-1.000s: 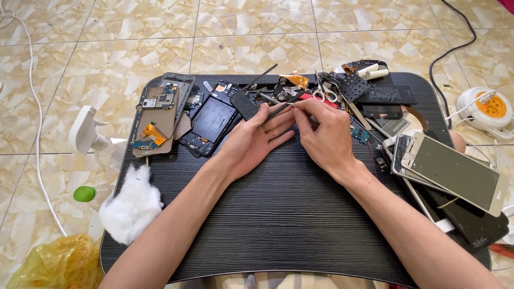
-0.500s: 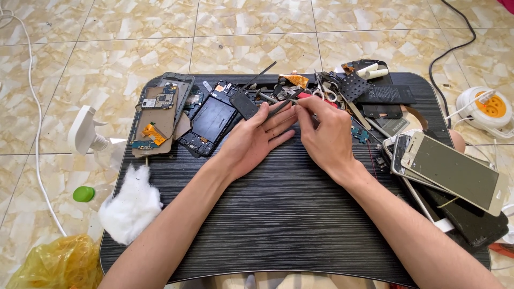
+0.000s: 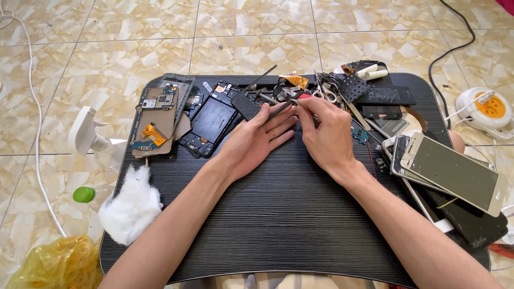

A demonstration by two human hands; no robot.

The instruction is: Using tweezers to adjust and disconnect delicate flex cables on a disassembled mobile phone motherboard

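Observation:
My left hand (image 3: 256, 142) lies on the black lap table (image 3: 278, 214), fingers stretched toward a thin metal tool (image 3: 281, 108) and touching it. My right hand (image 3: 326, 131) is curled, its fingertips pinching the same spot at the tool's end. What small part sits between the fingertips is hidden. An opened phone body (image 3: 211, 120) with a dark battery lies just left of my left hand. A phone frame with a circuit board (image 3: 158, 115) sits further left.
A stack of phones (image 3: 450, 171) lies at the right edge. Scissors (image 3: 324, 91), a perforated black piece and loose parts crowd the far edge. White cotton (image 3: 131, 206), a green cap (image 3: 83, 194), a yellow bag (image 3: 56, 265), a white spray head (image 3: 85, 131) and an extension reel (image 3: 490, 109) surround the table.

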